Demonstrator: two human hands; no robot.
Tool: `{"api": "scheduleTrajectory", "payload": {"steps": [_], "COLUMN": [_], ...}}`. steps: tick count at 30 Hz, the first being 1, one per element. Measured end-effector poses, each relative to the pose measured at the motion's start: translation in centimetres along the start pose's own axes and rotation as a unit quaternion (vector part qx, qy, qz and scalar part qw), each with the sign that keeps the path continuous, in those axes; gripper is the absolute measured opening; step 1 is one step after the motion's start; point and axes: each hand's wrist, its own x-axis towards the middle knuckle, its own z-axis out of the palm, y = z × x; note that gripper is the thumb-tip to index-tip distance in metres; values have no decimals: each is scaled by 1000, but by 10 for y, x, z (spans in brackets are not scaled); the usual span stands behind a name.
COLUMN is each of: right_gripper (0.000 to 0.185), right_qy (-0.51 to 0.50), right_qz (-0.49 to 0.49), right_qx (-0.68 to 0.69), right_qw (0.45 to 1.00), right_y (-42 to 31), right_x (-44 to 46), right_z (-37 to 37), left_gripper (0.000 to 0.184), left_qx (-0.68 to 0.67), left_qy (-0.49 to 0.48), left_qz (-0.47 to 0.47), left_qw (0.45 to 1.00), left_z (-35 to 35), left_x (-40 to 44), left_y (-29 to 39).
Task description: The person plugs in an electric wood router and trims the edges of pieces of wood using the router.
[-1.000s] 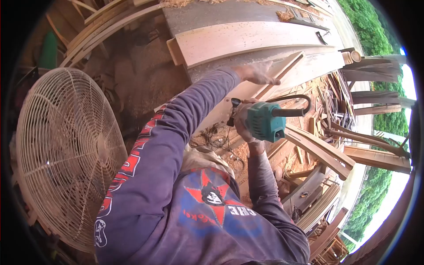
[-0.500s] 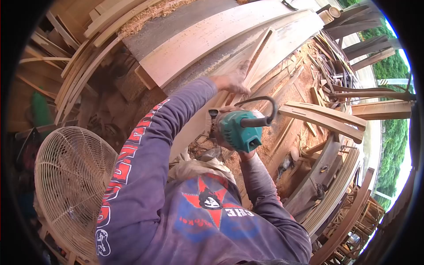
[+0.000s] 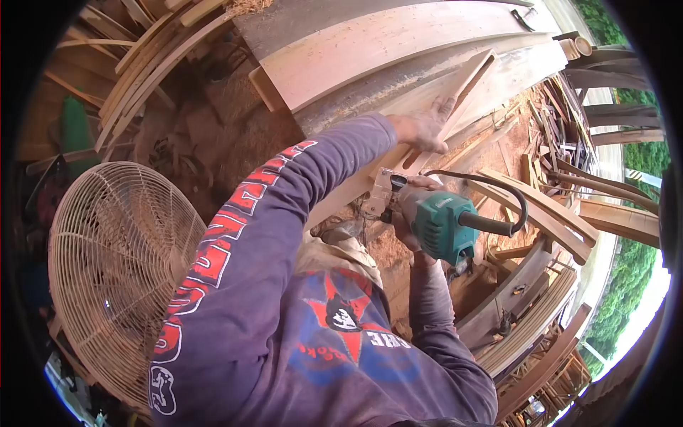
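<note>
My left hand lies over a slotted strip of wood, thumb and fingers apart, on the long pale board. Part of the strip is hidden beneath the hand. Below and to the right, my right hand is wrapped round a green power tool with a black cable. The tool's metal base faces left, next to the board's near edge. Behind the pale board, a wide curved board rests on the grey bench.
A large wire-caged fan stands at my left. Curved wood strips are stacked at the upper left. Two beams jut out on the right, above shavings and offcuts. A black clamp-like item lies at the curved board's far end.
The view has swung back after turning. My right hand has turned the tool, so its metal base now shows beside the board. My left hand remains on the slotted strip.
</note>
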Motion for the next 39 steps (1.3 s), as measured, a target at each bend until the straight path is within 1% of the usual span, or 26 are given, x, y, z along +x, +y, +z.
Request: {"api": "scheduleTrajectory", "payload": {"steps": [1, 6, 8, 9, 12, 14, 15, 17, 20, 21, 26, 28, 29, 30, 31, 32, 34, 35, 37, 38, 39], "right_gripper": [71, 73, 72, 72, 69, 71, 71, 74, 76, 77, 77, 76, 76, 77, 77, 77, 78, 78, 79, 79, 77], "right_qy": [-5, -17, -8, -9, -17, -36, -36, -13, -9, -9, 43, 7, 14, 45, 77, 86, 153, 164, 193, 201, 193], "right_qz": [4, 7, 25, 26, 28, 7, 6, 7, 18, 21, -4, 41, 40, 50, 60, 60, 78, 75, 89, 83, 90], "right_qx": [-41, -53, 60, 60, 37, -37, -36, 7, 40, 11, -3, -99, -98, -69, -41, -42, 22, 20, 63, 63, 47], "right_qw": [999, 998, 998, 998, 999, 999, 999, 1000, 999, 1000, 999, 994, 994, 995, 994, 994, 985, 984, 975, 974, 976], "right_y": [-2, -9, -14, -13, -14, -20, -18, -8, -2, -5, 5, -6, -4, 1, 3, 4, 0, -4, -16, -17, -18], "right_x": [1, 15, 23, 23, 23, 23, 20, 9, -6, -8, -22, -28, -36, -48, -57, -67, -80, -84, -89, -94, -99], "right_z": [2, 19, 26, 26, 22, 18, 16, 12, -7, -13, -36, -49, -52, -54, -56, -59, -64, -68, -78, -84, -91], "left_gripper": [120, 119, 119, 120, 121, 122, 122, 123, 124, 125, 126, 126, 127, 127, 127, 127, 127, 127, 126, 126, 126], "left_qx": [7, 14, 24, 13, -1, -2, 1, 4, 0, 0, 18, 47, 45, 49, 32, 15, 15, 15, 18, 25, 16], "left_qy": [13, 11, 12, 7, 1, 2, -7, -17, -20, -17, -1, 23, 22, 17, 18, 18, 22, 20, 25, 24, 36], "left_qz": [8, 5, -2, -6, -10, -11, -18, -27, -24, -19, 1, 22, 13, 16, 0, -16, -4, -14, -25, -19, -33], "left_qw": [1000, 1000, 1000, 1000, 1000, 1000, 1000, 999, 1000, 1000, 1000, 998, 999, 998, 999, 1000, 1000, 1000, 999, 999, 999], "left_z": [3, 5, 2, 0, -1, -2, -3, -4, -3, -2, 5, 5, 6, 5, 2, 1, 1, 1, 1, 2, 6], "left_x": [2, 6, 5, 2, -1, 0, 0, -1, -1, 1, 8, 8, 9, 7, 5, 2, 2, 1, 0, 1, 3], "left_y": [-1, 0, 0, 2, 4, 4, 5, 7, 6, 4, 0, -2, -2, 1, 5, 9, 8, 10, 13, 11, 7]}}
